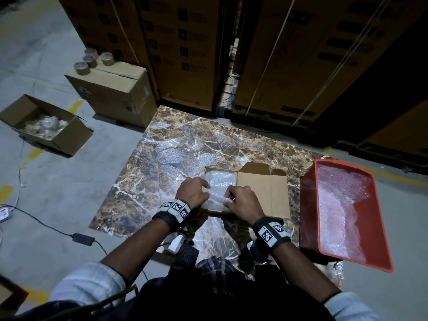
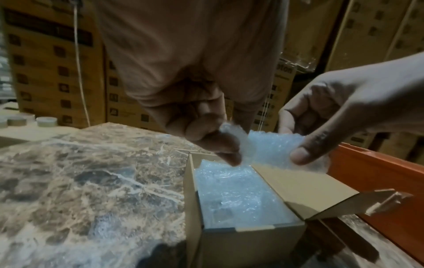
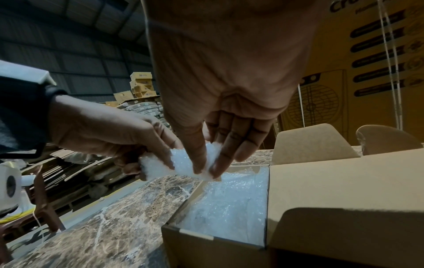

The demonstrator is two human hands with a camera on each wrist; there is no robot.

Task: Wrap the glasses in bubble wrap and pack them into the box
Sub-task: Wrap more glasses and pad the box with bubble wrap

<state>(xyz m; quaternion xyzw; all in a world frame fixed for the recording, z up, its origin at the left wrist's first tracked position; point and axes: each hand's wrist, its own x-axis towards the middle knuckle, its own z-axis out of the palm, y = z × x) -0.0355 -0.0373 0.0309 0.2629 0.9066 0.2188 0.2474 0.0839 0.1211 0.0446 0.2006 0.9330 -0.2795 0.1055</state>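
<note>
A red crate [image 1: 310, 205] with bubble wrap inside stands just right of the box [image 1: 208, 172], whose lid [image 1: 261, 191] lies folded open toward the crate. Off to the left on the concrete floor [image 1: 46, 181] sit an open carton [image 1: 44, 126] with clear wrapped things inside and a shut carton [image 1: 115, 93] carrying four tape rolls [image 1: 92, 60]; a cable and adapter [image 1: 82, 238] trail across the floor. The desk [image 1: 150, 172] is a brown marble slab, and tall stacked cartons [image 1: 185, 42] wall off the far side of a dim warehouse. Both hands meet over the near end of the box: the left hand [image 1: 192, 193] and the right hand [image 1: 243, 202] each pinch an end of a small piece of bubble wrap [image 2: 273, 146] between thumb and fingers, held just above the opening. The box is already lined with wrapped bundles [image 2: 236, 195]; whether the held piece contains a glass cannot be told.
</note>
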